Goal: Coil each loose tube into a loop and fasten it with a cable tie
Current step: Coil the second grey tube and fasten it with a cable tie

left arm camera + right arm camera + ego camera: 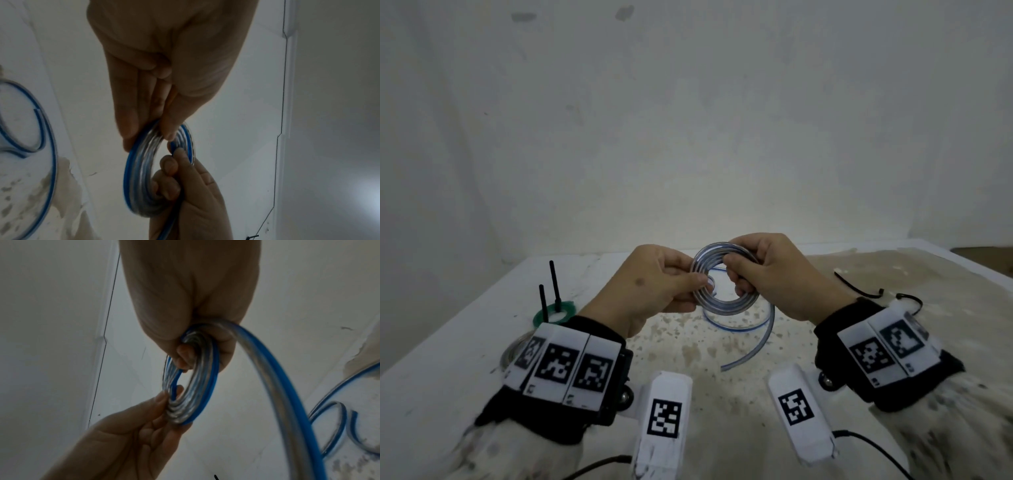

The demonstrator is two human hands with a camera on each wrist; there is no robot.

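Note:
Both hands hold a flat coil (722,298) of clear tube with a blue stripe, raised above the table. My left hand (697,279) pinches its left side between thumb and fingers. My right hand (734,277) grips the right side, its fingers curled through the centre hole. The left wrist view shows the left hand (150,138) pinching the coil (139,178). In the right wrist view the right hand (205,353) is wrapped round the coil (195,386). A loose tail (760,335) of the tube hangs down and ends on the table. Black cable ties (859,287) lie at the right.
A green ring (554,313) with two black upright posts (554,284) stands at the left. A coiled tube (512,353) lies half hidden under my left wrist. The white table (465,342) is stained brown on the right and meets a pale wall behind.

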